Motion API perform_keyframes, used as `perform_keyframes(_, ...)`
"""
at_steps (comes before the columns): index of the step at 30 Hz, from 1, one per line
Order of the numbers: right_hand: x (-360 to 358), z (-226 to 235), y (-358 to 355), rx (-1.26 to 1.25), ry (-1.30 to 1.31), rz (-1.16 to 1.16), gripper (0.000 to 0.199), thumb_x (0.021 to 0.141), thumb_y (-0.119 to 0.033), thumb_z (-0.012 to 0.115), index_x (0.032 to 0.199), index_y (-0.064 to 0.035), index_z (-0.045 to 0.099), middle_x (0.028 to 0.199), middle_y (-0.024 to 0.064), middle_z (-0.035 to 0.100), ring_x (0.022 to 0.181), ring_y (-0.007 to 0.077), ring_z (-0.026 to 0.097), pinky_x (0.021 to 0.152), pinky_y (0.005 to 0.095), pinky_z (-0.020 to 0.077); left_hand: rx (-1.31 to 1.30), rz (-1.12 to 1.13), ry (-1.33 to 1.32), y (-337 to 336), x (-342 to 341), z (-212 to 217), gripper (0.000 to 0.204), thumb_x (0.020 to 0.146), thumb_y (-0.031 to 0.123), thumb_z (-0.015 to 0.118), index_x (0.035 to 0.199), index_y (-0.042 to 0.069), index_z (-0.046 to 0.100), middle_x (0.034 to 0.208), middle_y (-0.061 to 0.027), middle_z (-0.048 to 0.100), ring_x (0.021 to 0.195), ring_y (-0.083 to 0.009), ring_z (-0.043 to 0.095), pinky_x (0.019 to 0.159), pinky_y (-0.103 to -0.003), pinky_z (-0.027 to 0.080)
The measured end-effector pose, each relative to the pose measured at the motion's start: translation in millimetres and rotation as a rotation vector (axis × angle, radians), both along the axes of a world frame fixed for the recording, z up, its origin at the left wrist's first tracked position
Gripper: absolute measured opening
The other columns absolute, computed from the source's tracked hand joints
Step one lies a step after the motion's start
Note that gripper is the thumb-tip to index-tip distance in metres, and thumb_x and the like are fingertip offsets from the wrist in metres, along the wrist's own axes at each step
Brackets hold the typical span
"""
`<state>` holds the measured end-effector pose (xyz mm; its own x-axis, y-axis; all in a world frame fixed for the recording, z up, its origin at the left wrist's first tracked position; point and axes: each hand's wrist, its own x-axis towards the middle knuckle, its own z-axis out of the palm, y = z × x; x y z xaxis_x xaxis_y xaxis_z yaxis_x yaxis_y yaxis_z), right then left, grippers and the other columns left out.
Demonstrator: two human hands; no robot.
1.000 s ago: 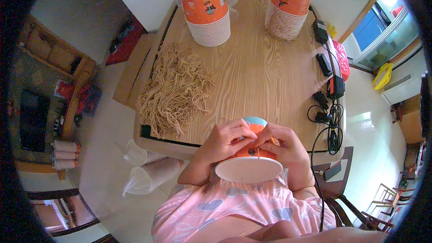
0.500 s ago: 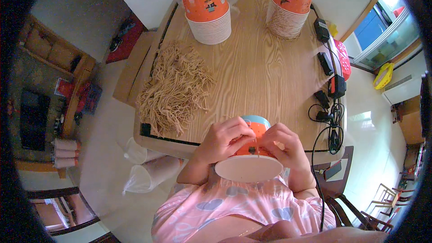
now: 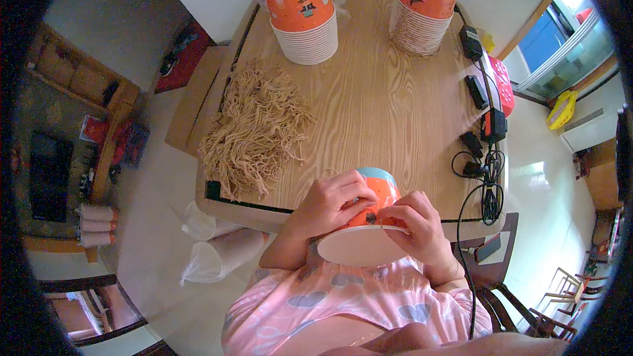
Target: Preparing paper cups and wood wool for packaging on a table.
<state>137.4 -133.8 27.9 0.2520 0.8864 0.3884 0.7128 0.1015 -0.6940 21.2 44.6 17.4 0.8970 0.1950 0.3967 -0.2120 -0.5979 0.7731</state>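
Note:
Low in front of me, at the table's near edge, a paper bucket (image 3: 381,184) lies on its side, orange with a teal band. Its wide white mouth is turned toward me. My left hand (image 3: 339,199) is closed in a pinch against the bucket's upper left side. On the right side my right hand (image 3: 417,225) is pinched too, its fingers close to the rim. A thin pale string (image 3: 380,214) shows faintly between the fingertips; most of it is hidden. Left of the bucket, a loose heap of tan strings (image 3: 260,128) covers part of the table.
Two stacks of upside-down paper buckets, one at back left (image 3: 303,16) and one at back right (image 3: 424,10), stand on the wooden table (image 3: 362,92). Adapters and a coiled black cable (image 3: 491,201) line its right edge. Bagged bucket stacks (image 3: 227,254) lie on the floor at left.
My right hand has moved slightly down and left, nearer the bucket's rim. My left hand has shifted only a little. The bucket has turned slightly.

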Motion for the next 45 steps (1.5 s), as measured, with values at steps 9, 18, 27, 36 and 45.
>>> perform_keyframes(9,0.4,-2.4,1.1,0.011,0.011,0.003,0.031,0.064,-0.012,0.07,0.094,-0.0086,0.062,0.085,0.0063,0.055,0.078,0.0259,0.053,0.069,0.0381,0.0417,0.021,-0.022,-0.026,1.1,1.3,-2.1,0.014,0.073,0.009,0.069,0.084,0.007,0.06,0.077,-0.0065,0.056,0.069,-0.0251,0.059,0.058,-0.034,0.048)
perform_keyframes(18,1.0,-4.9,3.4,0.052,0.007,-0.006,0.028,0.064,-0.011,0.071,0.09,-0.0091,0.064,0.084,0.0051,0.056,0.077,0.0251,0.053,0.067,0.0369,0.0411,0.062,-0.034,-0.043,4.4,4.0,-0.9,0.014,0.072,0.005,0.068,0.083,0.008,0.059,0.077,-0.0067,0.056,0.068,-0.0254,0.058,0.057,-0.035,0.048)
perform_keyframes(27,0.9,-4.4,2.3,0.048,0.02,-0.012,0.03,0.062,-0.008,0.07,0.092,-0.009,0.063,0.082,0.005,0.055,0.076,0.0247,0.052,0.067,0.0367,0.0397,0.048,-0.028,-0.056,4.7,4.8,-0.1,0.012,0.074,0.005,0.068,0.082,0.007,0.06,0.077,-0.0064,0.056,0.069,-0.0249,0.059,0.058,-0.034,0.048)
perform_keyframes(36,0.0,-4.6,2.7,0.091,0.025,-0.024,0.029,0.061,-0.005,0.07,0.089,-0.009,0.064,0.081,0.0042,0.056,0.076,0.0237,0.053,0.067,0.0361,0.0397,0.043,0.003,-0.056,5.0,2.5,-2.0,0.011,0.074,0.006,0.068,0.082,0.007,0.06,0.078,-0.0061,0.056,0.069,-0.0243,0.059,0.058,-0.034,0.049)
perform_keyframes(45,2.6,-2.5,3.4,0.062,0.039,-0.01,0.028,0.062,-0.006,0.071,0.089,-0.0099,0.064,0.083,0.0044,0.057,0.077,0.0246,0.055,0.069,0.0359,0.0415,0.024,-0.011,-0.006,7.7,2.3,4.9,0.015,0.073,0.008,0.069,0.087,0.009,0.063,0.079,-0.0059,0.058,0.068,-0.0232,0.06,0.058,-0.033,0.049)
